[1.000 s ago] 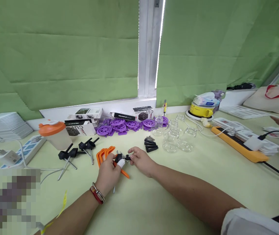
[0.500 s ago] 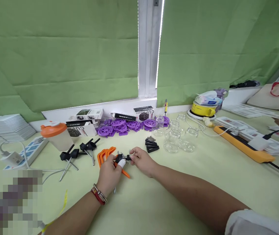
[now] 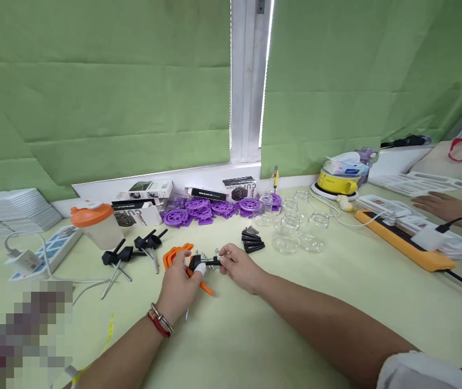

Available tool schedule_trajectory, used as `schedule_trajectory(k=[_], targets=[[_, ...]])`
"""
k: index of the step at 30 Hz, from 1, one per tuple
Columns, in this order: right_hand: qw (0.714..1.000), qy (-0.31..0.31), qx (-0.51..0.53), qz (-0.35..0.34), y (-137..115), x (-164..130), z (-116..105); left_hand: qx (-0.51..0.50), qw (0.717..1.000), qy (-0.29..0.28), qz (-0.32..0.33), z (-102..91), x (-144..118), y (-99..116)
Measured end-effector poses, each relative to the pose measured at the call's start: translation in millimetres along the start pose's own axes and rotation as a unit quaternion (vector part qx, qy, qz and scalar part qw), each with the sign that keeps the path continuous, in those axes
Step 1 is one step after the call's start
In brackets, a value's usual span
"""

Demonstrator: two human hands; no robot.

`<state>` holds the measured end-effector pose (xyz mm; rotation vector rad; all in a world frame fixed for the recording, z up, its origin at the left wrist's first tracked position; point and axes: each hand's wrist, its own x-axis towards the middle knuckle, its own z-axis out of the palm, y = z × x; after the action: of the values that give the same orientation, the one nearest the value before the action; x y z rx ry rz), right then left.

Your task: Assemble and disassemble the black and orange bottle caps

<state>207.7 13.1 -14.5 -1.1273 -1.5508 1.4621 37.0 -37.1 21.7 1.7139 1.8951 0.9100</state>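
My left hand [image 3: 179, 285], a white wrap on its thumb, grips a black plastic part with metal rods [image 3: 204, 261] at its left end. At the other end of that part, the fingertips of my right hand [image 3: 239, 267] are pinched together on its tip. Beneath and beside my left hand lie orange bent pieces [image 3: 169, 256], partly covered by it. Similar black parts with metal rods [image 3: 122, 254] stand on the table to the left. Beyond my right hand are several black tapered sleeves [image 3: 252, 242] and a small pile of screws [image 3: 252, 229].
Purple wheel-shaped pieces [image 3: 198, 208] and printed boxes [image 3: 136, 214] line the back. Clear glass vessels [image 3: 285, 241] stand right of centre. An orange-lidded cup [image 3: 93, 216] and a power strip [image 3: 59, 248] are at left. Another person's hand [image 3: 435, 204] rests near an orange power strip [image 3: 405, 243].
Both my hands keep hold of the black part, with only slight shifts; my left index finger has lifted a little. At far right, the other person's hand has moved further into view.
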Motion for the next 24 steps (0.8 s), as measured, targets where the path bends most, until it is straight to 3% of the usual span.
schedule_trajectory(k=[4,9,15,24], targets=[[0.999,-0.008,-0.048,0.018,-9.4,-10.2,-20.3,0.067,0.997,-0.042,0.026,-6.2,-4.6,5.2],[0.968,0.052,-0.247,-0.016,-22.2,-16.1,-44.9,0.170,0.980,-0.091,0.055,-8.7,-13.0,12.3],[0.930,0.048,-0.358,-0.064,-26.3,-17.2,-40.1,0.241,0.959,-0.122,0.086,-7.3,-17.6,15.0],[0.916,0.045,-0.393,-0.059,-35.6,-20.3,-43.9,0.319,0.934,-0.098,0.126,-10.4,-15.5,17.1]])
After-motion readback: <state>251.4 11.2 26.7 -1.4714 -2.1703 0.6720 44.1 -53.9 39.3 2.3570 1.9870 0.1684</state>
